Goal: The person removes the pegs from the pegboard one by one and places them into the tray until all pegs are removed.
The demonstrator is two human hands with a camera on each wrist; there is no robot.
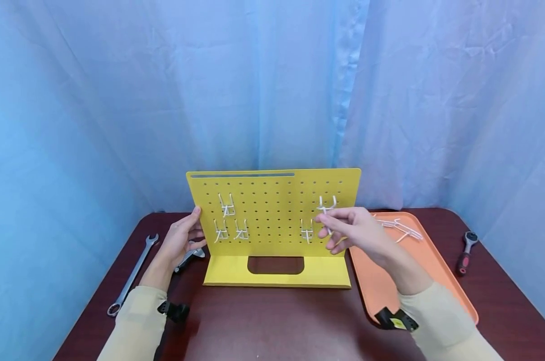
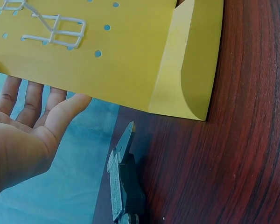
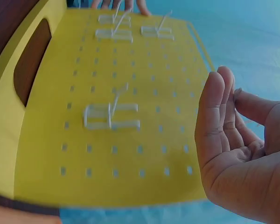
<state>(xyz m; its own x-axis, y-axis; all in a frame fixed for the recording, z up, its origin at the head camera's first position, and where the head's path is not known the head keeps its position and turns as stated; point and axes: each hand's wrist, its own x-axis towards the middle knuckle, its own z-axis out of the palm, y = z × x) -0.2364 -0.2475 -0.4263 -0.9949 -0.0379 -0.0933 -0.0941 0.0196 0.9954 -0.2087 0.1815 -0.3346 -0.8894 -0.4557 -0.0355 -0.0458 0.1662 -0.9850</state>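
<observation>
A yellow pegboard (image 1: 272, 210) stands on the table, several white pegboard hooks hanging from its holes. Its left edge is held by my left hand (image 1: 184, 235), with the thumb in front and the fingers behind, as the left wrist view shows (image 2: 28, 135). My right hand (image 1: 351, 228) pinches another white hook (image 1: 327, 203) between thumb and fingers, prongs up, before the board's right part. In the right wrist view, the right hand (image 3: 245, 135) mostly hides that hook. Close left of it is a mounted hook (image 1: 306, 233); three others, including this one (image 1: 228, 208), hang at left.
An orange tray (image 1: 367, 281) with white hooks (image 1: 399, 226) lies at right, under my right forearm. Beyond it is a red-and-black ratchet (image 1: 465, 253). A combination wrench (image 1: 134, 273) and a dark-handled tool (image 2: 123, 182) lie at left. Blue curtains (image 1: 272, 85) hang behind.
</observation>
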